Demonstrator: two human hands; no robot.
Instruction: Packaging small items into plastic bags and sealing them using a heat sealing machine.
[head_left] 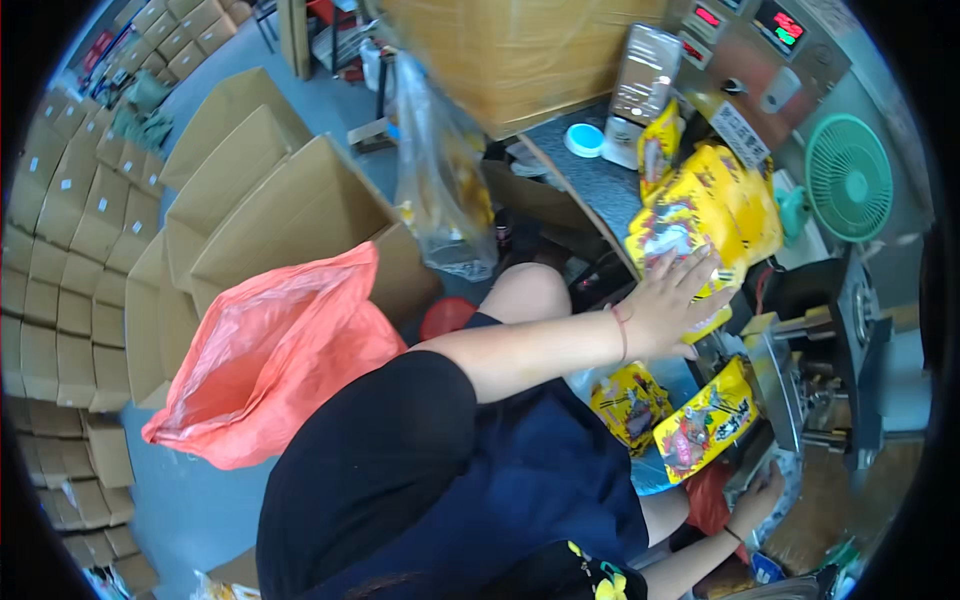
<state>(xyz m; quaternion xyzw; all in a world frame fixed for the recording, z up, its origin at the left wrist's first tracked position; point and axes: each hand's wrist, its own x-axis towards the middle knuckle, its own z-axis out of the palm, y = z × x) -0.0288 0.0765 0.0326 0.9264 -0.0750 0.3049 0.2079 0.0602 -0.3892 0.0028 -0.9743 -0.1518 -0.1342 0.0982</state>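
I count one green fan (pixel 855 185). Left of it lies one heap of yellow pouches (pixel 745 215), too overlapped to number; below-left of the fan are two separate pouches (pixel 708 420). Farther left, I see one blue-and-white lid (pixel 584 140), one big taped carton (pixel 560 55), one clear bag (pixel 440 170), one red-orange bag (pixel 285 350), and dozens of stacked cartons (pixel 95 205).

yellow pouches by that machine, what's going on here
A person's left hand rests, fingers spread, on a pile of glossy yellow printed pouches. Their right hand is lower down, near a silver metal machine; whether it holds anything is unclear. Two more yellow printed pouches lie apart from the pile, close to the machine. Off to the person's left, a pink-red plastic bag gapes open beside open brown cardboard boxes.
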